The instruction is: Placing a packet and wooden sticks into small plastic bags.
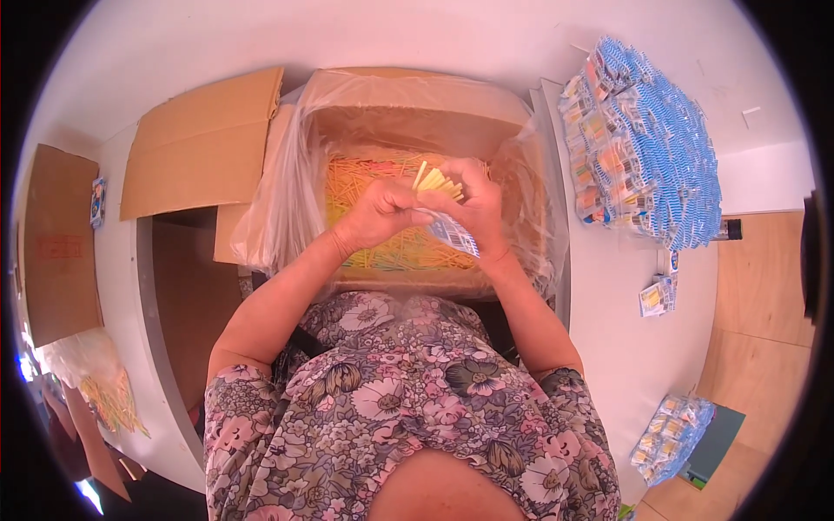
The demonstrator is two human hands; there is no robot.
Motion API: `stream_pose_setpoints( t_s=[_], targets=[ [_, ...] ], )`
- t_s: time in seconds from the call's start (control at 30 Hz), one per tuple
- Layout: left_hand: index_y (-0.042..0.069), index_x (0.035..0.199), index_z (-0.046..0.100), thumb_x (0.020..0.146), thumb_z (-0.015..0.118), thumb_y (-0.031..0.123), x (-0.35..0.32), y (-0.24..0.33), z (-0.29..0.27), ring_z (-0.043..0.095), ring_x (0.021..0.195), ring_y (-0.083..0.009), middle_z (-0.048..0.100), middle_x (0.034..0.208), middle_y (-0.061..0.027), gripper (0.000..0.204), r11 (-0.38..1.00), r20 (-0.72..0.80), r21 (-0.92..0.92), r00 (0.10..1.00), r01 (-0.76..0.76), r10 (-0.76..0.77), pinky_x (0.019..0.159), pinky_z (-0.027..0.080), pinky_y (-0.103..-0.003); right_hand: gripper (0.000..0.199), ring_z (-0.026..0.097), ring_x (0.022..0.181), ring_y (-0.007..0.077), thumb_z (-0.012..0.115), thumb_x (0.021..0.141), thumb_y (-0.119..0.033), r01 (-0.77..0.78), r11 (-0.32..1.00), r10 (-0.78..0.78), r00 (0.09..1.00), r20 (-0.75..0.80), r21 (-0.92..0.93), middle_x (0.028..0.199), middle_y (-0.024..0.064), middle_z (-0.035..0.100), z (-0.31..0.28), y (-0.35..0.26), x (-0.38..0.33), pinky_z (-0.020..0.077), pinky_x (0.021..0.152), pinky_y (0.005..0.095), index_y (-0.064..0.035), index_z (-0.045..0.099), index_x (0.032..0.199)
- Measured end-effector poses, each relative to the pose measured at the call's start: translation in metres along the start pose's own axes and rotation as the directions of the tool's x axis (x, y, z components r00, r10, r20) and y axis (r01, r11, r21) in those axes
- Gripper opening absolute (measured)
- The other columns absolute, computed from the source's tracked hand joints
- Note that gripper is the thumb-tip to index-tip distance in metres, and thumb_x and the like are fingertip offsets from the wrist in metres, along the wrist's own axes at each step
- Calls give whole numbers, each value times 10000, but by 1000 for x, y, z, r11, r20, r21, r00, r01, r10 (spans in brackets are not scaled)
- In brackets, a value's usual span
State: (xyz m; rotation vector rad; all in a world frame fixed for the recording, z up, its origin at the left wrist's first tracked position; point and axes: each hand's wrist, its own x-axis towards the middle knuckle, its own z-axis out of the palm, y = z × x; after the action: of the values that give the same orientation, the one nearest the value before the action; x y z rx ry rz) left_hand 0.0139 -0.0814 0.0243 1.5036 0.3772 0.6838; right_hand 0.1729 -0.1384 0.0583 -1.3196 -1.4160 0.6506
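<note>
Above the carton, my two hands are close together. My right hand [479, 208] is closed around a bundle of thin yellow sticks [439, 183], whose ends fan out at the top; one stick leans out to the left. Just below it, a small blue-and-white printed plastic packet [453, 234] slants down toward my right wrist. My left hand [382, 213] is closed in a pinch at the packet's upper edge, beside the sticks. Whether the sticks' lower ends are inside the packet is hidden by the fingers. Loose sticks [365, 174] in orange, pink, yellow and green fill the carton underneath.
A clear plastic liner [291, 195] drapes over the cardboard carton [417, 117]. Many filled packets [660, 148] are heaped on the right table, with a few loose packets [658, 295] nearer. Another packet pile [671, 438] lies lower right. Cardboard [204, 148] stands at left.
</note>
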Motion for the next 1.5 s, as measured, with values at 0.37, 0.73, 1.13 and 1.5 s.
stream_pose_setpoints(
  t_s=[0.37, 0.73, 1.13, 1.5],
  targets=[
    [-16, 842, 678, 795, 652, 23, 0, -8, -2, 595, 754, -119, 654, 793, -66, 66, 997, 2, -58, 999, 45, -45, 683, 471, -250, 169, 493, 574, 66, 686, 790, -123, 99, 994, -103, 987, -122, -41, 644, 24, 553, 8, 14, -4, 406, 494, 236, -10, 559, 781],
    [-15, 902, 669, 822, 645, 48, 0, -10, -6, 571, 764, -75, 653, 806, -22, 104, 968, 30, -224, 994, 109, -105, 697, 461, -230, 109, 473, 626, 60, 604, 857, -100, -91, 981, 129, 964, -232, 171, 679, 8, 537, 12, 22, -5, 394, 550, 226, -17, 570, 796],
    [-23, 904, 673, 825, 638, 41, 2, -14, -5, 584, 751, -87, 656, 787, -50, 108, 996, 84, -20, 993, 87, -85, 685, 471, -250, 139, 563, 554, 185, 596, 844, -142, 82, 967, -102, 992, -72, -242, 639, 96, 574, -4, 15, -4, 439, 526, 309, -20, 575, 782],
    [-20, 886, 687, 804, 654, 15, 6, -29, -14, 592, 758, -74, 668, 820, -23, 95, 983, -106, -80, 979, 168, -176, 705, 476, -223, 188, 461, 563, 44, 590, 864, -177, -464, 795, 504, 864, 0, 392, 638, -37, 495, -45, -19, 14, 353, 486, 238, -53, 543, 731]
  ],
)
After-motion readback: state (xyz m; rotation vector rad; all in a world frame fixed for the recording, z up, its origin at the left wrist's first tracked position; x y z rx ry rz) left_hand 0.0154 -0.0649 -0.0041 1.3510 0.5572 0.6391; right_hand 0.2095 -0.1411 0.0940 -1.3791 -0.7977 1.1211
